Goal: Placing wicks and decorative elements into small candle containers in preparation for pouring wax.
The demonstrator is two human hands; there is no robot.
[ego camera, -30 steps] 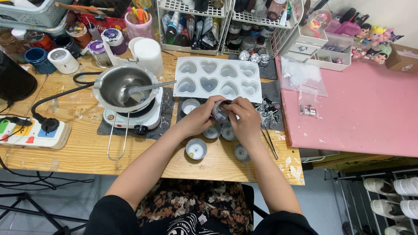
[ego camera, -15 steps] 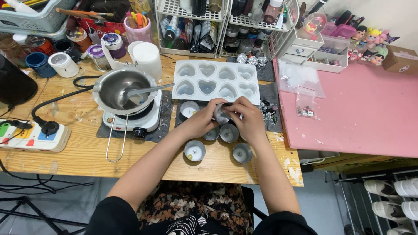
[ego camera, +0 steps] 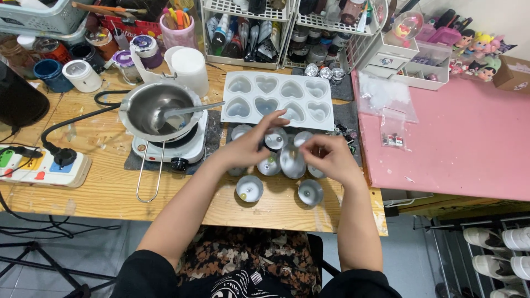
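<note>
While both hands work over a bunch of small round metal cups (ego camera: 276, 154) near the front edge of the wooden tabletop (ego camera: 105, 182), the left hand (ego camera: 251, 146) lies on the cups with its fingers spread flat, so its grip is loose and holds nothing. The right hand (ego camera: 328, 157) pinches something tiny between thumb and finger just above one cup (ego camera: 291, 161); it is too small to tell what it is. Two more cups sit apart, closer to the front edge: one (ego camera: 249, 189) has a small dot in its middle, and so does the other (ego camera: 310, 192). They look ready, while the bunched cups look partly done.

Behind the cups, a white tray with heart-shaped holes (ego camera: 279, 99) looks empty. To its left, a metal pot with a spoon (ego camera: 157, 110) sits on a small white hot plate (ego camera: 168, 146). Nothing seems poured into the cups or hearts yet, so most of the work looks left to do.
</note>
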